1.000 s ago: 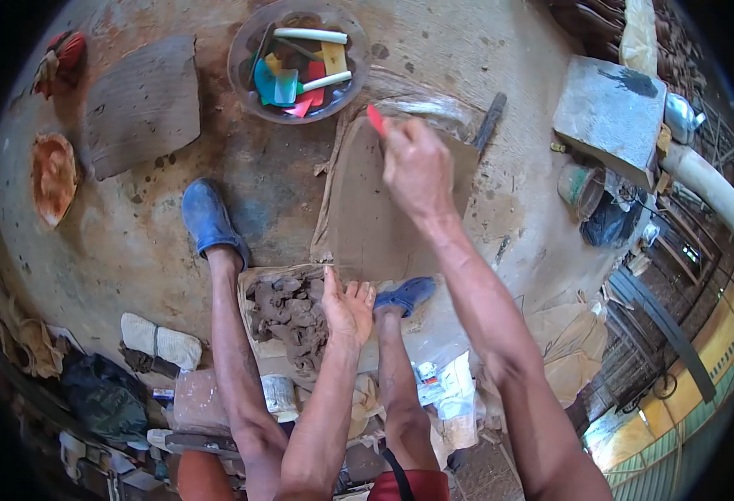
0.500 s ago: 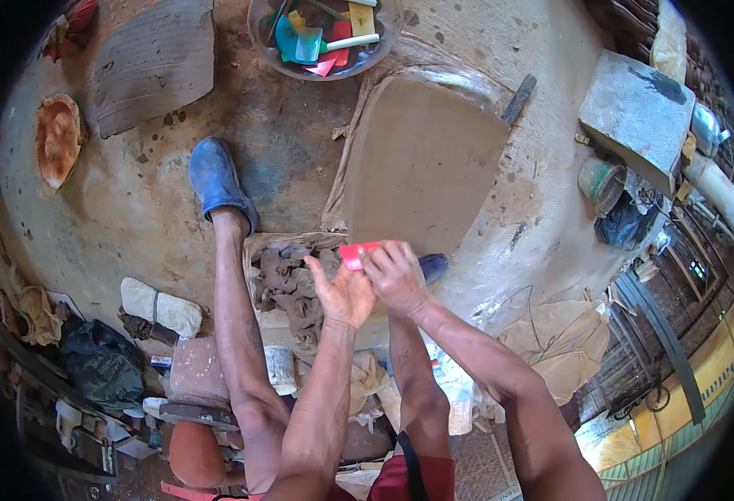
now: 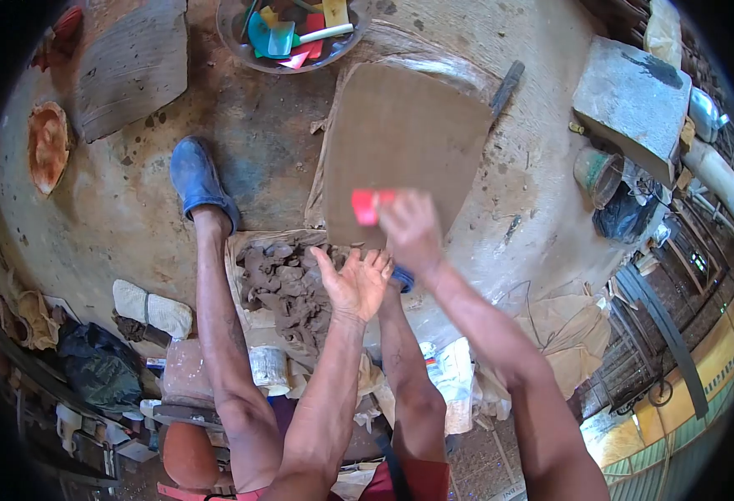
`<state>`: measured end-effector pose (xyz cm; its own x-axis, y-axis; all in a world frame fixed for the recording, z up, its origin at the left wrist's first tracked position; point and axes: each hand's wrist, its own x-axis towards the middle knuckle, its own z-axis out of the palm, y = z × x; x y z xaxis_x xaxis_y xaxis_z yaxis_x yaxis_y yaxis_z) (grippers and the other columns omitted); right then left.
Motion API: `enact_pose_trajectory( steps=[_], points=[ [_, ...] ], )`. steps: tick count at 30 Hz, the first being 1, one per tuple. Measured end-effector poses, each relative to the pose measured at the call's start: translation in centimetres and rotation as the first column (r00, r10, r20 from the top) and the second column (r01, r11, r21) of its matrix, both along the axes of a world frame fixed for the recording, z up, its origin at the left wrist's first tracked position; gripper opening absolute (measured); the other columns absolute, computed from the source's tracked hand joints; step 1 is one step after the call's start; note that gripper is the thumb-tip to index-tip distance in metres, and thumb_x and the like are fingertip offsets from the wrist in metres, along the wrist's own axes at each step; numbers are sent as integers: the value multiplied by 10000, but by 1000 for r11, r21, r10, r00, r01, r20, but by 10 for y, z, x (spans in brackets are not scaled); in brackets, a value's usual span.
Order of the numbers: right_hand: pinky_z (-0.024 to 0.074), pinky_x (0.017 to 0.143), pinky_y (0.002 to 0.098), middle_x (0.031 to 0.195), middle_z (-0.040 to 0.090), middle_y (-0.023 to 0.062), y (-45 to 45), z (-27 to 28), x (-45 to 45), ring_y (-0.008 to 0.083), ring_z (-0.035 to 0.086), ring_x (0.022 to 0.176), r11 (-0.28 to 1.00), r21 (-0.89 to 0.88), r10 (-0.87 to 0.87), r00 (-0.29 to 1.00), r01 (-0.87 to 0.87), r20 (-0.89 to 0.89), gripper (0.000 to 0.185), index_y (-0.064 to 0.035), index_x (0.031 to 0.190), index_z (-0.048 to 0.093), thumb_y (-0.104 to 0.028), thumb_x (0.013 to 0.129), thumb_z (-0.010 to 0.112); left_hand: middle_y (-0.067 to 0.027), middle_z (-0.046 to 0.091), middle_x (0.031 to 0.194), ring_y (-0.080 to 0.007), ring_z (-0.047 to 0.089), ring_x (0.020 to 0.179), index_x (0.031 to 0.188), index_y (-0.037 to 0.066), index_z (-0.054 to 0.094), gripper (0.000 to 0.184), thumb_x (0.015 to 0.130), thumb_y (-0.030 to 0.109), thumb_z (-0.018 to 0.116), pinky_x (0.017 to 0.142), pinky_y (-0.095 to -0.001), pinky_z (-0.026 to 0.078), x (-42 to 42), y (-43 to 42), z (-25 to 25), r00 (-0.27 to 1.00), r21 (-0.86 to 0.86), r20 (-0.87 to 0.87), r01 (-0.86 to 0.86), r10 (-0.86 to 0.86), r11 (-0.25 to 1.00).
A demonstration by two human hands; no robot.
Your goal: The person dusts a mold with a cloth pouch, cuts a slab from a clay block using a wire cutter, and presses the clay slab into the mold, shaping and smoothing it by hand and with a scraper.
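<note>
My right hand [image 3: 411,230], blurred by motion, is closed on a small red scraper [image 3: 366,206] above the lower part of a smooth, flat clay slab [image 3: 409,138]. Palm up, with fingers apart, my left hand [image 3: 357,284] holds nothing. It is just below the slab's near edge, beside a heap of brown clay scraps [image 3: 279,280] lying between my legs.
A clear bowl [image 3: 227,37] of coloured scrapers stands beyond the slab. A grey stick [image 3: 507,88] lies by its right edge. Farther right are a concrete block [image 3: 626,96] and a small pot [image 3: 598,177]. A folded white cloth [image 3: 151,309] lies at left.
My right hand has moved up and away from my left hand with the red scraper, now over the slab. My left hand has let go of the scraper. The view has shifted slightly.
</note>
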<state>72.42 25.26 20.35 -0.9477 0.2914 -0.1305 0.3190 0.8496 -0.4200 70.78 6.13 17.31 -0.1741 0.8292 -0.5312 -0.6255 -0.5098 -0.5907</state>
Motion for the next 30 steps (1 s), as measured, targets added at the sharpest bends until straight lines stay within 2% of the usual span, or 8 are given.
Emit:
enact_pose_trajectory(
  steps=[1,4,9,11,16,22,25,30],
  points=[
    [519,862,505,992,653,126,-25,8,20,335,630,1054,999,-40,21,1000,-21,1,427,17,1189,727,-116,786,678,-206,567,1458,-341,556,1332,1408,62,534,1083,813,967,513,1142,-472,429,-21,15,27,946,-393,31,309,-323,866],
    [530,821,487,933,650,105,-42,23,39,319,649,997,993,-113,46,999,-44,16,399,0,1153,738,-142,782,694,-199,570,1454,-314,561,1330,1504,58,477,1147,811,971,510,1119,-466,444,-26,19,37,917,-440,-14,353,-399,826],
    [533,744,460,897,651,127,88,10,-25,334,639,867,952,175,-221,958,253,-183,277,-22,1086,755,-16,821,676,-248,291,1667,-428,369,1483,1626,45,292,1288,773,968,575,1192,-540,377,-4,30,38,898,-497,5,384,-440,778],
    [532,773,460,938,651,142,148,-11,-49,343,635,906,941,217,-214,953,260,-214,381,-26,1143,751,14,770,683,-265,325,1625,-426,387,1462,1615,40,266,1303,760,968,592,1181,-543,386,12,44,40,887,-516,55,418,-458,748],
    [527,828,478,982,656,130,45,-3,27,333,637,996,993,84,-81,995,86,-61,365,-1,1140,743,-66,787,676,-304,406,1563,-425,440,1441,1638,21,140,1371,758,962,605,1177,-547,390,24,55,29,922,-472,87,372,-378,799],
    [536,819,447,949,665,121,6,23,71,293,658,952,993,-115,13,1000,-14,-3,319,-15,1072,755,-111,772,703,-258,443,1569,-391,429,1468,1511,8,468,1208,788,974,537,1240,-574,320,21,61,32,915,-479,-77,314,-395,820],
    [520,705,429,825,638,112,105,12,18,301,647,821,941,212,-211,947,263,-242,143,-31,1002,763,-60,884,689,-293,139,1729,-499,281,1547,1664,44,168,1380,742,981,587,1244,-565,311,31,57,34,895,-469,12,398,-445,788],
    [524,772,430,901,662,109,156,-16,11,309,650,897,942,264,-156,968,206,-199,318,-70,1104,781,4,811,680,-321,292,1627,-481,382,1469,1655,22,-48,1493,723,959,646,1200,-546,371,44,81,40,880,-519,125,452,-458,726]
  ],
)
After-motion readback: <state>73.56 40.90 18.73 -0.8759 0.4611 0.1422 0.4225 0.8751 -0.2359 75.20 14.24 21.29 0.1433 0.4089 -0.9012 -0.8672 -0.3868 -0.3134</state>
